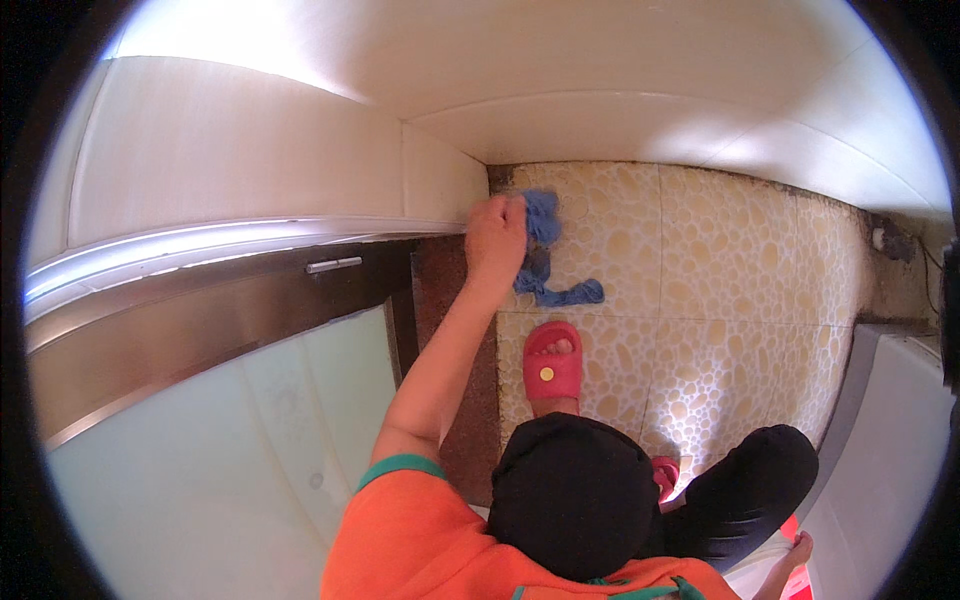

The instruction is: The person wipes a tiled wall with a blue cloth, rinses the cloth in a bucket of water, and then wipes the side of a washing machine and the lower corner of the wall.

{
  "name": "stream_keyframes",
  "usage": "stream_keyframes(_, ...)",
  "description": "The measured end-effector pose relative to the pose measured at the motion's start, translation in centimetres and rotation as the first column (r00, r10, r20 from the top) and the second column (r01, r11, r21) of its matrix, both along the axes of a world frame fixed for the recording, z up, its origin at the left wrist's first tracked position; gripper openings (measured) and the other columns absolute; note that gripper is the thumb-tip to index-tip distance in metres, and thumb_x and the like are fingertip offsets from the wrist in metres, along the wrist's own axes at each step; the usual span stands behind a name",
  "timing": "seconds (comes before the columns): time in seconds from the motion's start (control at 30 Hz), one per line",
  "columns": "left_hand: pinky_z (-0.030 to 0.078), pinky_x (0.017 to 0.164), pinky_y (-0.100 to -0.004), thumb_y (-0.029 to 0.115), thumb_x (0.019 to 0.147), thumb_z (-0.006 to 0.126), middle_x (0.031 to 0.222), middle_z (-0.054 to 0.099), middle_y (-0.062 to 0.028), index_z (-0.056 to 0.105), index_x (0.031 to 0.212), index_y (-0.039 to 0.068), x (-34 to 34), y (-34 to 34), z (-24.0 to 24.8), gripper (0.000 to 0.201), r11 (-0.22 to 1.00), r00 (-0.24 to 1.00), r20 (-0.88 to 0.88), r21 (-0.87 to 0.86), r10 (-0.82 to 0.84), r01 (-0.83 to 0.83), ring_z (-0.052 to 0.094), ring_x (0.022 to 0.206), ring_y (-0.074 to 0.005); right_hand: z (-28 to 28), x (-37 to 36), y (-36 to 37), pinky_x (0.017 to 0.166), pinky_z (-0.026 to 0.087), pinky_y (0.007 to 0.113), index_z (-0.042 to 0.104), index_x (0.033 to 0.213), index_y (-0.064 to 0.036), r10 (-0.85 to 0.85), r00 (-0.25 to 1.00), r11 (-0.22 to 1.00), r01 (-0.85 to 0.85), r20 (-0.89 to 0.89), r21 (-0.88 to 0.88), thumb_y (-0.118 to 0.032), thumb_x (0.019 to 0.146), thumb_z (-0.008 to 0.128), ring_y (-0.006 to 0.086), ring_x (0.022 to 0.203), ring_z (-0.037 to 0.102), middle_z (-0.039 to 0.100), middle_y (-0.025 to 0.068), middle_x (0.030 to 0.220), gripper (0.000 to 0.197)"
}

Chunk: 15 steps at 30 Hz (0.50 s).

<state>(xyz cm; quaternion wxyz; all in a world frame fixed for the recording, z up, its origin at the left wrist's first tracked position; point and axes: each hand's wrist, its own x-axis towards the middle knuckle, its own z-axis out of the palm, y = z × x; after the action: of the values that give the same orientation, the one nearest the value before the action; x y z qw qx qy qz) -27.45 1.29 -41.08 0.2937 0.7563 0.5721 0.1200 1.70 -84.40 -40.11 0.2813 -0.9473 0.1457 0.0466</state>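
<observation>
My left hand [497, 240] reaches forward, low near the corner where the tiled wall meets the floor. Its fingers are closed on a blue cloth [542, 218], crumpled beside the knuckles. A loose tail of the cloth trails toward the red slipper [552, 362] on my foot. At the lower right edge, my right hand [800, 550] shows only in part, next to something red and white [797, 580] that I cannot make out. What its fingers do is too small to tell.
Pebble-patterned tiles [720, 260] cover the floor. Cream wall tiles [290, 150] rise ahead and left. A brown-framed door [200, 320] with a pale panel stands at left, by a dark red sill [455, 340]. A white panel [890, 430] lies along the right.
</observation>
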Motion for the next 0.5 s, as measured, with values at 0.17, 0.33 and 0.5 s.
stream_keyframes(0.17,0.037,0.082,-0.0449,0.010,0.076,0.054,0.107,0.044,-0.0218,0.044,0.112,0.001,1.2,1.3,-3.5,0.039,0.834,0.998,-0.024,0.551,0.051,-0.029,0.040,0.102,-0.0368,0.2,-0.3,0.3,0.049,0.039,0.023,0.063,0.078,-0.0015,0.009,0.999,0.997,-0.006,0.041,-0.070,-0.016,0.071,0.049,0.0113,0.054,0.048,0.054,0.0026,0.063,0.021)
stream_keyframes(0.33,0.039,0.085,-0.0394,0.007,0.073,0.052,0.118,0.038,-0.0193,0.034,0.122,-0.003,0.3,2.7,-12.1,0.053,0.817,0.905,-0.425,0.509,-0.036,0.271,0.042,0.103,-0.0347,-0.3,0.1,0.0,0.050,0.039,0.022,0.062,0.078,-0.0022,-0.011,1.000,0.998,0.011,0.005,-0.062,-0.016,0.073,0.049,0.0117,0.056,0.049,0.054,0.0023,0.066,0.020)
stream_keyframes(0.5,0.044,0.080,-0.0400,0.008,0.074,0.052,0.113,0.040,-0.0251,0.041,0.107,-0.005,3.0,5.0,-12.1,0.037,0.960,0.959,-0.274,0.280,0.068,0.013,0.048,0.098,-0.0386,0.3,0.3,0.6,0.048,0.037,0.022,0.061,0.073,-0.0016,-0.209,0.978,0.978,0.209,0.023,0.014,-0.014,0.072,0.051,0.0104,0.053,0.047,0.052,0.0015,0.062,0.016)
